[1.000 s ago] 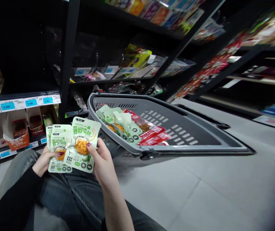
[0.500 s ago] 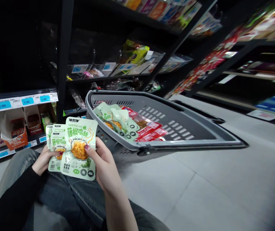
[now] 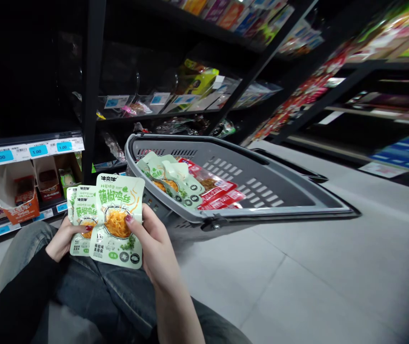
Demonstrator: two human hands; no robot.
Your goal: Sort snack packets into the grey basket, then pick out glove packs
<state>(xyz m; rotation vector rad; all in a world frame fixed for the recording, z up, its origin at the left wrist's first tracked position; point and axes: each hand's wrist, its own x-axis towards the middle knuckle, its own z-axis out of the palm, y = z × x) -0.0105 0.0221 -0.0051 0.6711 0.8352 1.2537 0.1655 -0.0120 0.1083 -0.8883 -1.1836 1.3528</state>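
The person in jeans (image 3: 107,286) has both hands full, right over the lap. The left hand (image 3: 60,240) grips a small fan of pale green pouches (image 3: 81,210), thumb laid across the front; I make out at least two, though the overlap hides the exact count. The right hand (image 3: 157,246) pinches one more pouch (image 3: 115,248) by its right edge (red nail polish showing on the thumb), and that one overlaps the right edges of the others. All of them are upright, printed fronts facing the person.

Just beyond the right hand is a grey shopping basket (image 3: 279,184). More green pouches (image 3: 192,186) lie at its left end, against the near rim, with red packets (image 3: 220,193) touching them on the right. Over on the left, an orange box (image 3: 21,208) stands on the low shelf, behind its labelled front edge.
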